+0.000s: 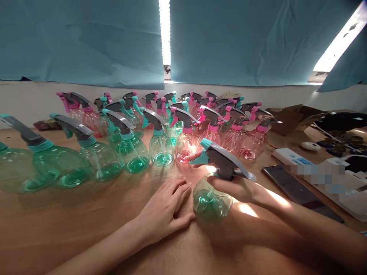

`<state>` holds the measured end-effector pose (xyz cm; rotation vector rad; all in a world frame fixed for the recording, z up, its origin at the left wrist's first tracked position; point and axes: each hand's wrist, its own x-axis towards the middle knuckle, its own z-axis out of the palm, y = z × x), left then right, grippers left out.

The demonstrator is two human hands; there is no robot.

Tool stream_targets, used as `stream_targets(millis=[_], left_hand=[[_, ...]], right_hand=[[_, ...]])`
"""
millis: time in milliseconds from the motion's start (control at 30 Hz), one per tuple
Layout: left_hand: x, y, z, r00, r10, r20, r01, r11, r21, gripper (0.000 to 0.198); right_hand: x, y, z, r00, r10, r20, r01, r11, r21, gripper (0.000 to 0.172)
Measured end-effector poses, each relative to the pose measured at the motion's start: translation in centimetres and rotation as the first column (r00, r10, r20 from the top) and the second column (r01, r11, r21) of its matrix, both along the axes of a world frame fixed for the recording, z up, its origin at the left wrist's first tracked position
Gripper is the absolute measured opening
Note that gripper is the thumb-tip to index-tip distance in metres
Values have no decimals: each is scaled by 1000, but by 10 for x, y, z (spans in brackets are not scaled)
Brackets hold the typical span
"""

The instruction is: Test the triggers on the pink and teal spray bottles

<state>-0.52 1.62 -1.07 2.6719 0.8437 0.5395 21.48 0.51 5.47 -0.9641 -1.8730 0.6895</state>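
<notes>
A green spray bottle (211,204) with a grey and turquoise trigger head (226,158) stands in front of me, tilted slightly to the left. My right hand (236,187) is closed around its neck, just under the spray head. Beside the bottle's lower left side, my left hand (170,202) lies on the wooden table, fingers stretched out and nothing in it. Its fingertips are close to the bottle; whether they touch it I cannot tell. Behind both hands are a green spray bottle (162,151) and a pink spray bottle (183,147).
Rows of several more green and pink spray bottles fill the table's back and left. On the right lie a dark phone (298,193), a white power strip (289,158) and an opened cardboard box (295,118). Blue-green cloth (86,42) hangs behind.
</notes>
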Motion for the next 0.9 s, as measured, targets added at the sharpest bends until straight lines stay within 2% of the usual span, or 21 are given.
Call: stream_targets(millis=[133,267,433,500,633,767,900], left_hand=[[0,-4,0,998,27,-51,-28,1000,-8,54],[1,-6,2,996,36,-81,-36,999,-6,53],[0,-6,-1,991,73,-114,-68,997,41,56],[-2,-5,-4,990,83,-117,-77,995,57,58],[-5,-5,-8,985,99,-142,-89,993,74,60],[-5,-6,-6,980,113,-162,-104,993,63,59],[-3,-6,-2,981,102,-162,-94,994,55,59]], right_hand=[[-4,3,3,996,82,-27,-84,996,-43,48],[-6,4,6,997,60,44,-56,995,-85,46],[-3,-7,21,992,56,110,-47,996,-81,27],[-1,-11,24,990,69,122,-57,993,-100,27],[-1,-5,15,994,102,32,-98,990,-105,34],[-8,7,2,980,165,-109,-173,982,-71,45],[-10,10,-4,979,173,-107,-182,979,-88,36]])
